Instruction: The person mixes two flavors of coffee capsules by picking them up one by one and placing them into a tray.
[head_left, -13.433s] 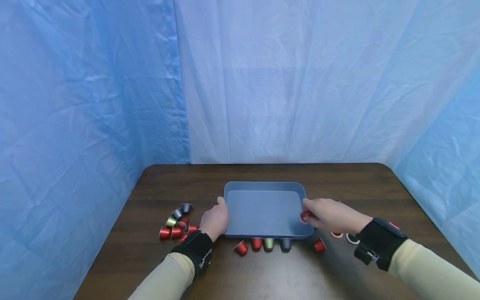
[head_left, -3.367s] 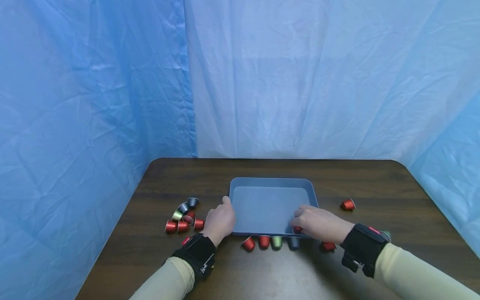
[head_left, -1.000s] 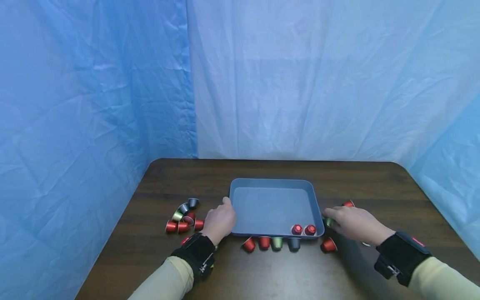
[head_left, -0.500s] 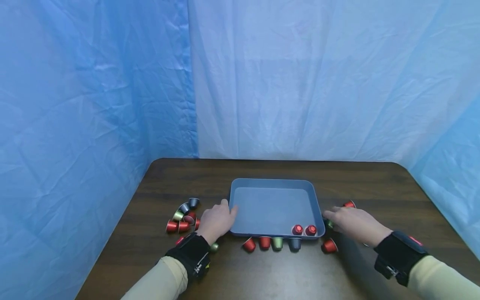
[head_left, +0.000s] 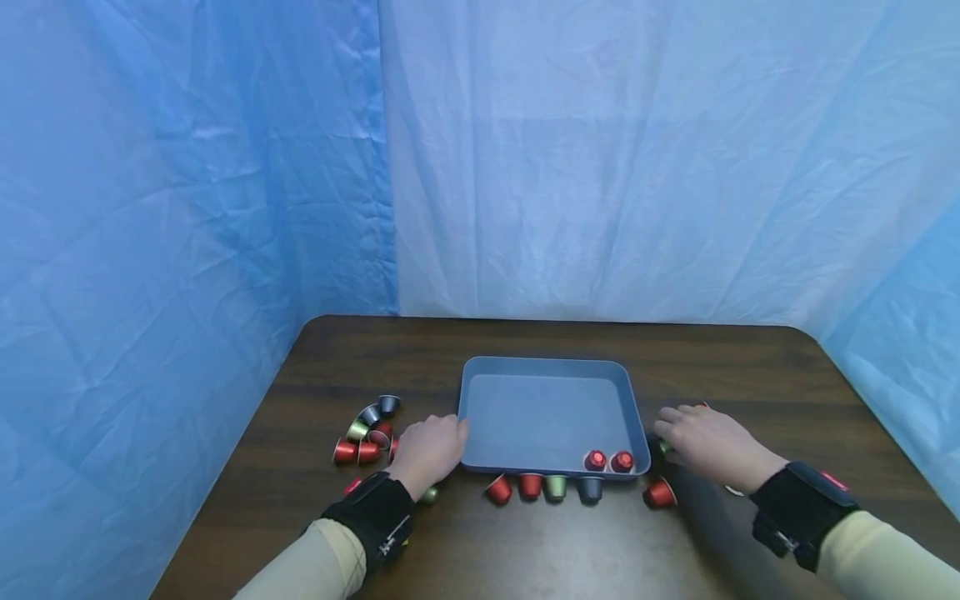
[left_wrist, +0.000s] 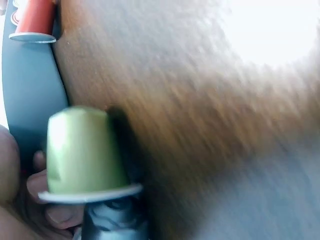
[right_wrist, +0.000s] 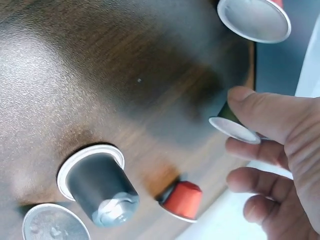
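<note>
In the head view a blue-grey tray (head_left: 536,417) lies at the table's middle, with a red coffee capsule (head_left: 595,460) and another red capsule (head_left: 622,462) at its near right corner. My right hand (head_left: 705,442) is right of the tray. Its thumb and index finger pinch a green capsule (right_wrist: 234,129), lid edge showing. My left hand (head_left: 429,450) is at the tray's left rim, fingers bent and mostly hidden from above; what they grip I cannot tell. A light green capsule (left_wrist: 82,155) stands in front of the left wrist camera, a dark capsule (left_wrist: 115,220) beside it.
Before the tray's near edge sit a tilted red capsule (head_left: 498,490), a red one (head_left: 530,487), a green one (head_left: 556,487) and a dark blue one (head_left: 590,490). Another red capsule (head_left: 660,493) lies right of them. Several capsules (head_left: 367,452) cluster left. A black capsule (right_wrist: 102,187) stands right.
Two red capsules have come into the tray since 3.4 s ago. My right hand has moved right from the tray to the green capsule. My left hand has drawn slightly nearer, uncovering a green capsule.
</note>
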